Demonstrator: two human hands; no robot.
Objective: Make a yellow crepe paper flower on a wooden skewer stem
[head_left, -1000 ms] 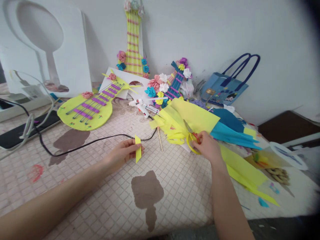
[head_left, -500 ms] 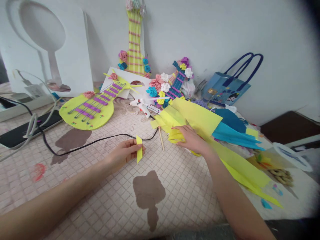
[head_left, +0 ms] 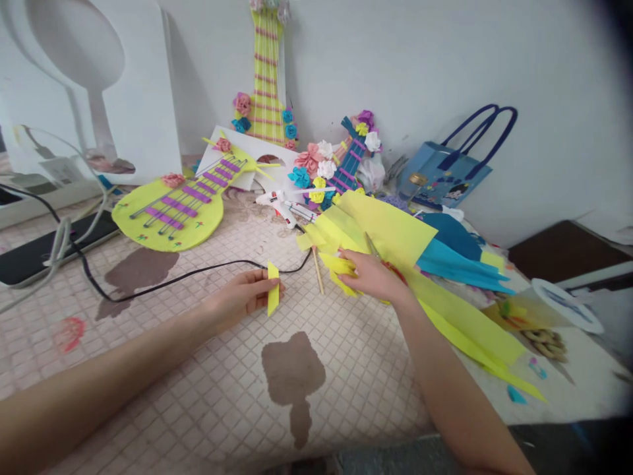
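My left hand (head_left: 250,290) pinches a short yellow paper strip (head_left: 273,290) upright between thumb and fingers, just above the tabletop. To the right, my right hand (head_left: 368,272) has its fingers closed on loose yellow paper pieces (head_left: 341,265). A pair of scissors (head_left: 372,244) lies partly hidden behind that hand, its orange handle near the wrist. Larger yellow paper sheets (head_left: 390,221) spread behind and beside the right hand. Between both hands lies a thin wooden stick (head_left: 317,270). A white glue gun (head_left: 277,206) rests farther back.
A yellow paper guitar (head_left: 173,214) lies at left, near a black phone (head_left: 59,247). Decorated instruments (head_left: 267,79) lean on the wall. A black cord (head_left: 198,269) crosses the table. At right are a blue bag (head_left: 445,175), blue paper (head_left: 459,267) and a plastic tub (head_left: 539,307).
My right hand has shifted slightly and lifted some yellow paper pieces in its fingers; more of the scissors shows. My left hand keeps its strip. The whole view has moved a little.
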